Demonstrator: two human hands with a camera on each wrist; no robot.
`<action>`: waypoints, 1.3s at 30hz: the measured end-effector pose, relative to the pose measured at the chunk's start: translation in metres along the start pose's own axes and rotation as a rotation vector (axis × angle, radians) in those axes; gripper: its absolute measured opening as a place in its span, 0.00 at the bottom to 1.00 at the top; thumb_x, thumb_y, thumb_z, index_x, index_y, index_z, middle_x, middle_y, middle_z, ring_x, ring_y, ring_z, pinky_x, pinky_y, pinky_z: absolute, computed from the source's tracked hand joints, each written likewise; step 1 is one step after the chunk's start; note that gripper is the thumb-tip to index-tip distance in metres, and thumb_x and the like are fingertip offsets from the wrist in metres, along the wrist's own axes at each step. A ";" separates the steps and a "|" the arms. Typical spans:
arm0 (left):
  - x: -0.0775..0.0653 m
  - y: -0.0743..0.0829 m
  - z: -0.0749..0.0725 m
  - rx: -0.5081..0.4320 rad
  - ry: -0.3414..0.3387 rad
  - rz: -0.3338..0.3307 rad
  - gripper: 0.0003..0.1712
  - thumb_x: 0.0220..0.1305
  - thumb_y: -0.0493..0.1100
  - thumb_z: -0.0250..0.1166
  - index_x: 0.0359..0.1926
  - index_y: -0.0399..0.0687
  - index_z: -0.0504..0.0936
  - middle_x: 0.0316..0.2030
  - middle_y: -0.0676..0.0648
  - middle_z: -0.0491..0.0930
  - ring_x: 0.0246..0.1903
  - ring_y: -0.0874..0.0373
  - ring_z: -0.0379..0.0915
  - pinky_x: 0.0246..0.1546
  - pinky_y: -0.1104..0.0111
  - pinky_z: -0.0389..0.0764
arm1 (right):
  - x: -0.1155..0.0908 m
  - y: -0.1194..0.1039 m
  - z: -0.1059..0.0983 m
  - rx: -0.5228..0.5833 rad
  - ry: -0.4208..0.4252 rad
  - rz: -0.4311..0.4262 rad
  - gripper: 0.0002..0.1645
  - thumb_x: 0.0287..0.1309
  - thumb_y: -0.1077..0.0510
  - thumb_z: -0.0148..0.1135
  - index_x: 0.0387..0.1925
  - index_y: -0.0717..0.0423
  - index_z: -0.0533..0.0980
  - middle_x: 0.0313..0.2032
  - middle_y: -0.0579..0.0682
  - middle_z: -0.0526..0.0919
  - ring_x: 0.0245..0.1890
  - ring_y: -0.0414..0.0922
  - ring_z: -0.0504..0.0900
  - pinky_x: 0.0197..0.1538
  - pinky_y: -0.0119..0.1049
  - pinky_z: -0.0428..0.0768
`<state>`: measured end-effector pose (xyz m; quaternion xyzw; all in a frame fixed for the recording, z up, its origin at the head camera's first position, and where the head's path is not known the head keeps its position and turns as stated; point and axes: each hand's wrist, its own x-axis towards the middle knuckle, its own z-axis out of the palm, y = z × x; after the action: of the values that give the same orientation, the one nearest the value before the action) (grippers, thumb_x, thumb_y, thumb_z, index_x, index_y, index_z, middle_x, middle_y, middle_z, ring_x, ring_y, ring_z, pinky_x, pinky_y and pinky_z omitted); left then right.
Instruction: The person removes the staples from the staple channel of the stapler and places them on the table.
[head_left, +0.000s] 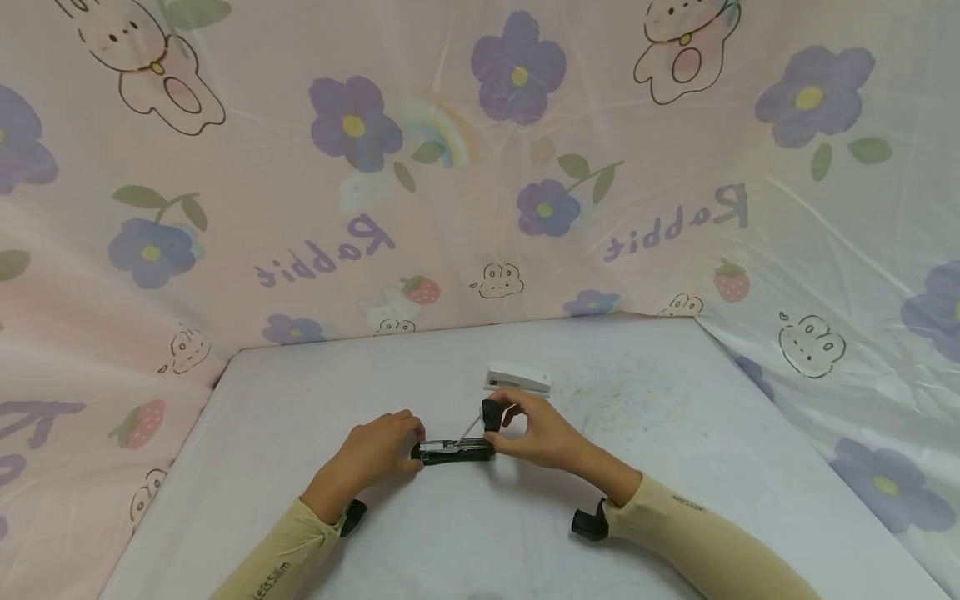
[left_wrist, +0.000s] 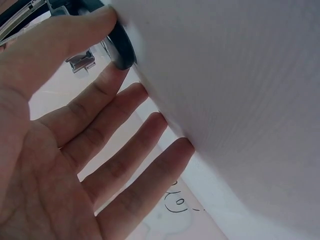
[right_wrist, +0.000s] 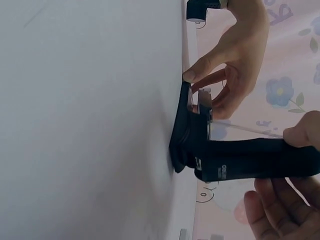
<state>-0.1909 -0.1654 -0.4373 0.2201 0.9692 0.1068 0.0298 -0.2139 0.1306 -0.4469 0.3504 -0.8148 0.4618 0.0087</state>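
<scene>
Black stapler [head_left: 453, 451] lies on the surface [head_left: 315, 392], long axis left–right between both hands; left hand [head_left: 378, 454] steadies its base with straight fingers, right hand [head_left: 536, 429] pinches the raised top arm.

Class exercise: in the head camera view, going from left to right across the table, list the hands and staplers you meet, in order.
Left hand → black stapler, opened up and lying on the table → right hand, gripping the raised black arm. The white stapler lies behind the right hand, overlapping it sideways, so it gets no place in the order.
</scene>
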 end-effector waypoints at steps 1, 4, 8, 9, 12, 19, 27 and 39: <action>0.000 0.000 0.000 0.002 0.002 0.001 0.20 0.56 0.49 0.85 0.45 0.54 0.85 0.47 0.53 0.84 0.52 0.47 0.84 0.38 0.47 0.85 | -0.001 0.000 -0.001 -0.001 0.001 -0.002 0.20 0.63 0.61 0.76 0.54 0.52 0.80 0.46 0.41 0.85 0.47 0.40 0.84 0.53 0.40 0.84; 0.002 -0.002 0.001 0.006 0.004 -0.002 0.20 0.56 0.49 0.85 0.45 0.55 0.85 0.48 0.53 0.84 0.52 0.47 0.84 0.38 0.47 0.85 | -0.002 0.002 -0.003 0.000 0.004 -0.009 0.19 0.62 0.62 0.76 0.52 0.50 0.79 0.44 0.40 0.85 0.46 0.40 0.84 0.54 0.41 0.85; 0.003 -0.003 0.001 0.007 0.007 0.000 0.20 0.56 0.49 0.85 0.45 0.56 0.85 0.48 0.53 0.84 0.51 0.47 0.84 0.38 0.48 0.85 | -0.005 0.003 -0.006 0.002 -0.002 -0.008 0.19 0.62 0.63 0.75 0.51 0.50 0.78 0.44 0.41 0.84 0.45 0.40 0.85 0.55 0.40 0.85; 0.002 -0.003 0.001 0.008 0.007 0.002 0.20 0.56 0.49 0.84 0.45 0.56 0.85 0.48 0.53 0.84 0.51 0.47 0.84 0.38 0.48 0.85 | -0.006 0.004 -0.007 0.000 -0.003 -0.005 0.19 0.62 0.63 0.75 0.50 0.49 0.78 0.44 0.41 0.84 0.46 0.39 0.84 0.55 0.40 0.85; 0.002 -0.002 0.001 0.007 0.006 0.001 0.20 0.56 0.50 0.85 0.45 0.56 0.84 0.48 0.53 0.84 0.51 0.48 0.84 0.38 0.48 0.85 | -0.009 0.005 -0.010 0.006 -0.005 0.008 0.18 0.62 0.63 0.75 0.50 0.49 0.78 0.46 0.41 0.83 0.46 0.39 0.84 0.57 0.40 0.84; 0.001 -0.001 0.000 0.013 -0.002 -0.010 0.20 0.55 0.49 0.85 0.44 0.55 0.85 0.48 0.52 0.84 0.51 0.48 0.84 0.38 0.48 0.85 | -0.017 0.010 -0.019 0.020 -0.015 0.041 0.19 0.63 0.62 0.76 0.51 0.47 0.78 0.49 0.43 0.84 0.45 0.40 0.85 0.62 0.46 0.83; 0.002 -0.003 0.001 0.020 0.006 -0.003 0.20 0.56 0.50 0.85 0.45 0.57 0.85 0.49 0.53 0.84 0.52 0.48 0.84 0.38 0.49 0.85 | -0.029 0.021 -0.029 0.009 -0.036 0.080 0.19 0.64 0.59 0.76 0.52 0.44 0.78 0.52 0.43 0.84 0.54 0.42 0.83 0.67 0.55 0.79; 0.001 0.000 0.000 0.006 -0.012 0.001 0.20 0.56 0.50 0.85 0.44 0.56 0.84 0.49 0.53 0.84 0.52 0.48 0.83 0.39 0.49 0.85 | -0.038 0.033 -0.039 -0.022 -0.077 0.080 0.18 0.66 0.56 0.77 0.52 0.42 0.78 0.53 0.41 0.83 0.56 0.43 0.83 0.67 0.60 0.78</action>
<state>-0.1922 -0.1653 -0.4371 0.2213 0.9692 0.1024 0.0351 -0.2163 0.1922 -0.4616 0.3348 -0.8329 0.4391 -0.0375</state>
